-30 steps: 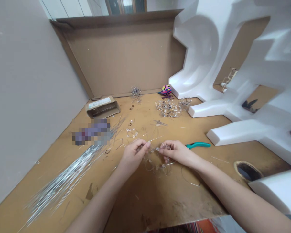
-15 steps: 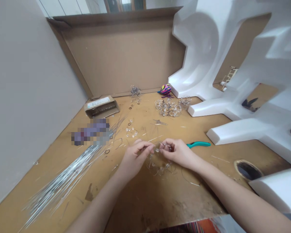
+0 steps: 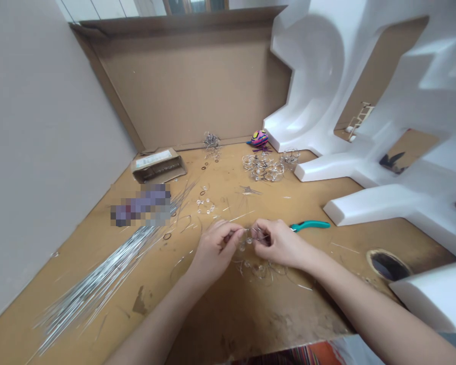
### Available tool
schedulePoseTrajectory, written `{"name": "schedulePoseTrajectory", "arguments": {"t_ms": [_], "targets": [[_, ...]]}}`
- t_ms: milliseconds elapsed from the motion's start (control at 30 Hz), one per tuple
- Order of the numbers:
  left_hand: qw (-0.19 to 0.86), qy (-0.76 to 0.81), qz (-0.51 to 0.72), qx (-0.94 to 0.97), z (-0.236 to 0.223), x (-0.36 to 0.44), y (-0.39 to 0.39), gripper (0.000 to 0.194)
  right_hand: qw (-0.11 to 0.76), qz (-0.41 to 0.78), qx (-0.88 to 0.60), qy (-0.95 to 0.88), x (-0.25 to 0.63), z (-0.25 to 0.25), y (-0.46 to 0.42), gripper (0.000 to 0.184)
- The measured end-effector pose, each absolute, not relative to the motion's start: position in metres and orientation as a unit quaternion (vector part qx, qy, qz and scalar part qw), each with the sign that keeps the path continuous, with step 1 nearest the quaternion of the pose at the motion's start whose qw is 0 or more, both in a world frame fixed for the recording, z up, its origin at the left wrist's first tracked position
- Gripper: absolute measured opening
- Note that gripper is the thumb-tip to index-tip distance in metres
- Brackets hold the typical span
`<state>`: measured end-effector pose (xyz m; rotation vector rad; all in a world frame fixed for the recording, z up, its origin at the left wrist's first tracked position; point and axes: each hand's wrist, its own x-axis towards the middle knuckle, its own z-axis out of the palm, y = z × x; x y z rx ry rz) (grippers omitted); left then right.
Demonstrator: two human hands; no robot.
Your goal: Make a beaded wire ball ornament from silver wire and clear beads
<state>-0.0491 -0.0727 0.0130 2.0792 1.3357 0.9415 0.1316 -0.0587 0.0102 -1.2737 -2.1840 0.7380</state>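
Note:
My left hand [image 3: 221, 244] is closed in a pinch on a thin metal wire [image 3: 247, 229] at the middle of the table. Across a small gap, my right hand [image 3: 272, 240] grips a looped wire piece with clear beads [image 3: 250, 241]. More of this beaded wirework [image 3: 260, 271] hangs or rests just below both hands; I cannot tell which. Behind my right hand lies a tool with a teal handle [image 3: 312, 224], its head partly hidden. Several loose clear beads [image 3: 205, 205] sit beyond my left hand.
A bundle of straight wires [image 3: 110, 274] lies at left, near a small cardboard box [image 3: 159, 168] and a blurred purple item [image 3: 142, 204]. Curled beaded wire pieces [image 3: 264, 167] stand at the back. White moulded foam [image 3: 361, 205] and a round hole [image 3: 388, 265] are on the right.
My left hand has shifted slightly right, and its fingers now pinch wire close to my right fingertips. The beaded wirework below has swung slightly right and down.

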Motion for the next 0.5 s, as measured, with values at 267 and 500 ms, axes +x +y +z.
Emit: {"name": "schedulePoseTrajectory", "arguments": {"t_ms": [267, 500], "targets": [[0.229, 0.480, 0.336, 0.777, 0.013, -0.048, -0.074, 0.021, 0.240, 0.234, -0.475, -0.813, 0.130, 0.016, -0.064, 0.008], [0.205, 0.470, 0.347, 0.785, 0.013, -0.051, -0.070, 0.020, 0.278, 0.351, -0.443, -0.777, 0.139, 0.009, -0.053, 0.003]]}}
